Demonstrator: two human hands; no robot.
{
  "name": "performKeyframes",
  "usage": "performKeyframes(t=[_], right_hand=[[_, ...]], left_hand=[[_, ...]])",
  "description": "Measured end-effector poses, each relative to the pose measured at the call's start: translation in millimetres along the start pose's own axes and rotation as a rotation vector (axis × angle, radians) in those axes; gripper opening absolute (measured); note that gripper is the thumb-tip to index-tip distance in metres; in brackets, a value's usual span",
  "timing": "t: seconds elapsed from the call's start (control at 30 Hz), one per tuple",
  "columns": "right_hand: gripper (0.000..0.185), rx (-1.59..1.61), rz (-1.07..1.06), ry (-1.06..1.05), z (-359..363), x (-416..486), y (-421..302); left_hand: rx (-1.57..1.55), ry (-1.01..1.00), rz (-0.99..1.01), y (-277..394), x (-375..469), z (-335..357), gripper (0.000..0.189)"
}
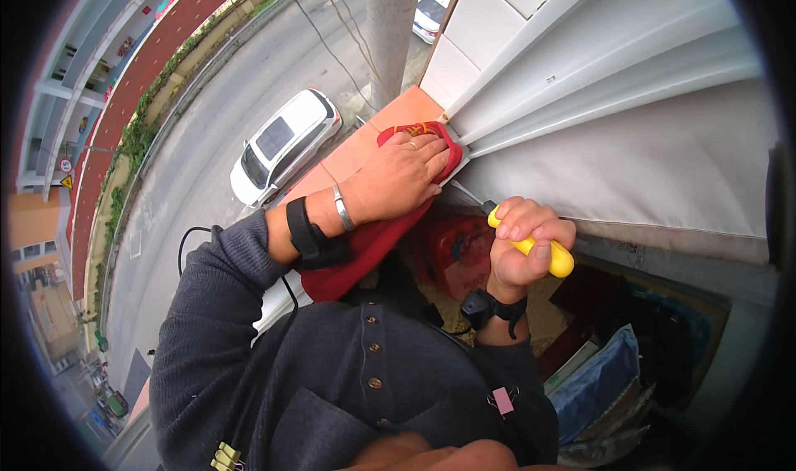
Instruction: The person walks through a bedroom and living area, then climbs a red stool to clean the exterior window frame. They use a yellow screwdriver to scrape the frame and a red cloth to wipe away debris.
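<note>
My left hand (pixel 395 172) lies over a red cloth (pixel 388 234) with yellow stitching, pressing its end down at the corner of the window frame. The cloth trails back from there towards my body across the sill. In my right hand (pixel 525 241) is a screwdriver (pixel 563 262) with a yellow handle and a black collar. Its metal shaft points up and left to the lower edge of the white window frame (pixel 491 119), close to my left fingertips. Whether the tip touches the frame, I cannot tell.
Outside the orange-tiled ledge (pixel 367 144) is a drop to a road (pixel 205 135) with a parked white car (pixel 286 144). A concrete pole (pixel 392 29) and cables stand close by. A pale curtain (pixel 653 160) hangs at right. Blue plastic-wrapped items (pixel 597 384) lie indoors below.
</note>
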State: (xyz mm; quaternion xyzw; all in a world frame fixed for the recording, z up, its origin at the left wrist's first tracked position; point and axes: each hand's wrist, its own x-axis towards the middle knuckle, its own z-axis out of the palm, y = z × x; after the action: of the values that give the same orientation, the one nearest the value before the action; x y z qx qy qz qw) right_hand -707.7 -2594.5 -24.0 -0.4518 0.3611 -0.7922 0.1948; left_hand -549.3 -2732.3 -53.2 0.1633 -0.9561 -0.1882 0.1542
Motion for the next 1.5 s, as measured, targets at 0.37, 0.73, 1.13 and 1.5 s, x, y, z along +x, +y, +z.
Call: performKeyframes(t=[0.37,0.73,1.13,1.5], right_hand=[[0.025,0.137,0.021,-0.119,-2,1,2],[0.028,0.029,-0.088,-0.183,-1,24,-14],[0.026,0.254,-0.071,-0.401,14,14,1],[0.024,0.217,-0.129,-0.661,28,-9,35]], left_hand=[[-0.235,-0.707,-0.341,12,-91,-85,0.036],[-0.735,0.382,-0.583,34,-62,-102,0.043],[-0.602,-0.151,-0.658,71,-110,-88,0.039],[-0.484,0.033,-0.507,71,-121,-71,0.033]])
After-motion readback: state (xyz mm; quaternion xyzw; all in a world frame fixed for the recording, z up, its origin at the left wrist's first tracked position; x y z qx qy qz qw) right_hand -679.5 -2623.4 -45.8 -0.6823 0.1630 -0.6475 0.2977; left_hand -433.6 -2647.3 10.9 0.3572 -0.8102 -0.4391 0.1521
